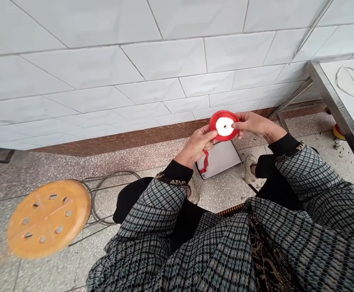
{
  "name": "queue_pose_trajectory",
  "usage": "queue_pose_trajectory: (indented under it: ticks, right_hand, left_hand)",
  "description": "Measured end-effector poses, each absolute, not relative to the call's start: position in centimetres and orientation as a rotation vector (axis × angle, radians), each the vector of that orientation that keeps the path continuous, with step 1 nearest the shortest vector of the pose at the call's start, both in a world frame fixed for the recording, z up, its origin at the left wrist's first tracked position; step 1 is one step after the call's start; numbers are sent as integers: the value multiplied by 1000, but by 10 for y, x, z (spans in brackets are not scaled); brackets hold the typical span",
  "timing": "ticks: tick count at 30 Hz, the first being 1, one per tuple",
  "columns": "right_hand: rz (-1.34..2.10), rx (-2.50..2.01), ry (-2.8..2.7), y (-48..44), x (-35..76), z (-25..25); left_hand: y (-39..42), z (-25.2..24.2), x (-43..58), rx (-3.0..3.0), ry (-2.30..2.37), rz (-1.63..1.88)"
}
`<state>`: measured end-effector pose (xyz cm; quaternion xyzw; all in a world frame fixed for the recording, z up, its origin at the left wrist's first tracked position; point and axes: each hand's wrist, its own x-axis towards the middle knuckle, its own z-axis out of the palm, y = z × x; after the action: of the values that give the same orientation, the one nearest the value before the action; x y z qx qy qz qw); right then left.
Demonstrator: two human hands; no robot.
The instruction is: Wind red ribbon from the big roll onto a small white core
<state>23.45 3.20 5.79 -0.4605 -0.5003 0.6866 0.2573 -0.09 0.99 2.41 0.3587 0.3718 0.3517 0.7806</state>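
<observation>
Between both hands is a roll of red ribbon (224,125) with a white round core and a small hole in its middle. My left hand (199,142) pinches its left edge, thumb on the front face. On the opposite edge, my right hand (248,124) grips it with the thumb lying on the white core. A loose red ribbon end (206,159) hangs below my left hand, over a flat white rectangular piece (221,159) with a dark edge on the floor.
An orange plastic stool (49,219) with holes stands at left, beside coiled dark cable (101,194). At right is a metal-framed table (331,97) with a loop of thin cord (351,83). A white tiled wall (165,61) rises ahead. Dark scraps litter the right floor.
</observation>
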Motion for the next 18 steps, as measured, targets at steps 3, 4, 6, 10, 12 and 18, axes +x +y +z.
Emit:
queue_pose_trajectory:
  ticks: [3,4,6,10,12,18]
  right_hand:
    - [1798,-1191,-1075,21,210,43]
    - [1780,-1162,-990,17,201,39]
    - [1745,-1101,-866,11,188,31]
    - [1736,-1043,-851,9,184,27]
    - [1755,-1036,-919,14,193,30]
    - [1748,-1062,-1150,27,226,48]
  left_hand:
    - [8,21,5,686,796,907]
    - [7,20,8,667,796,949]
    - [5,18,14,647,792,998]
    - [3,18,16,651,752,986]
    - [4,20,13,671,717,928]
    - [7,24,0,667,678,796]
